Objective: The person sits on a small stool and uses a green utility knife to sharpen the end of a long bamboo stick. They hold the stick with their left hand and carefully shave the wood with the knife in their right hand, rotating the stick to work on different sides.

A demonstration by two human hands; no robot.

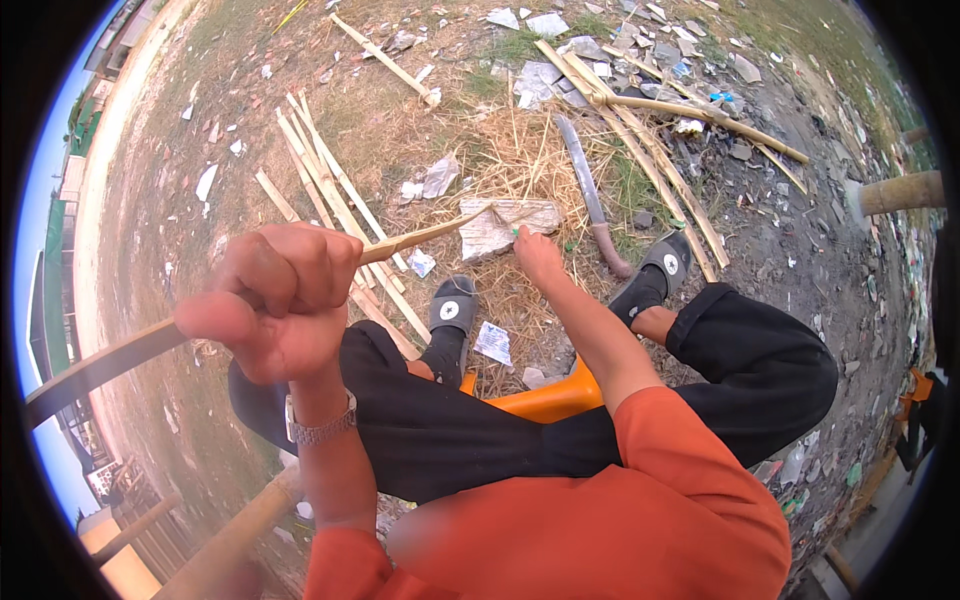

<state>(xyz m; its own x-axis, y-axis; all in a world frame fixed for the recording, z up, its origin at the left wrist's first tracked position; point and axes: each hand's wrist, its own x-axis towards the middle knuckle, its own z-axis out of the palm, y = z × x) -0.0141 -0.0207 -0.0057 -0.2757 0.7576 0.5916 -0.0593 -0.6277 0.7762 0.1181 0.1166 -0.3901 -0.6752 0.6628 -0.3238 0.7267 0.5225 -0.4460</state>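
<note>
My left hand [295,290] is raised, closed around a long bamboo strip [415,238] that slants from the lower left toward the middle. The far end of the strip lies over a pale, worn wooden block [540,217] on the ground. At the block's front right edge is my right hand [541,257], its fingers pressed together. A small bit of green shows at its fingertips; what it pinches is too small to make out. Right of the block lies a machete [583,175] with a long dark blade, its curved brown handle toward my right foot.
Several split bamboo strips [325,175] lie at left, and more long strips [640,150] with a bamboo stick [710,117] at far right. An orange plastic seat [560,395] is under me. Broken tiles [545,80] and paper scraps [493,342] litter the dry grass.
</note>
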